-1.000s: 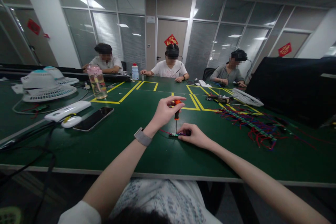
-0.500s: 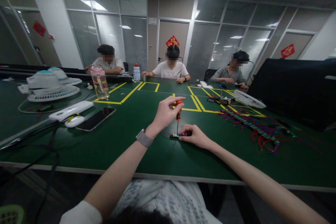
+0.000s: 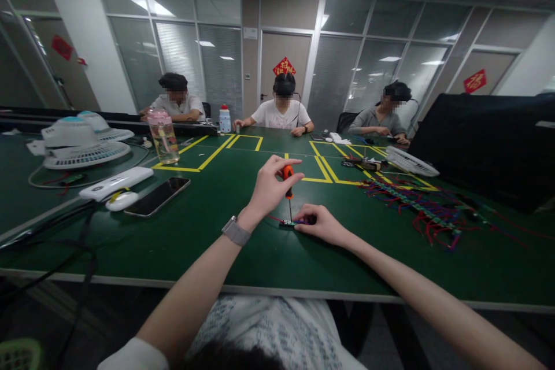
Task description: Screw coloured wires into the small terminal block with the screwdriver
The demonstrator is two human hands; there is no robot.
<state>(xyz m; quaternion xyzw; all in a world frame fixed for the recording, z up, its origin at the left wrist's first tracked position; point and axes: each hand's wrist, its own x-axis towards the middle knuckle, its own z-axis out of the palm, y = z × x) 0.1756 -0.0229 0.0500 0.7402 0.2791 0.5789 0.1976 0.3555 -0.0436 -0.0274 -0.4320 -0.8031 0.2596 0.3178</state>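
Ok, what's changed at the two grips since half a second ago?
The screwdriver has tipped from a slight rightward lean to a slight leftward one. On the left grip, thumb and forefinger look slightly wider apart around it. Nothing was plainly taken or let go. The right grip still pinches the small circuit board, the screwdriver's tip at it.

Your camera sits on your head, facing forward and down: your shirt (image 3: pixel 269 329) nearest at six o'clock, the table (image 3: pixel 281 263) close below, the door (image 3: pixel 299 49) far off at twelve, your left hand (image 3: pixel 269 186) and right hand (image 3: pixel 319 225) between.
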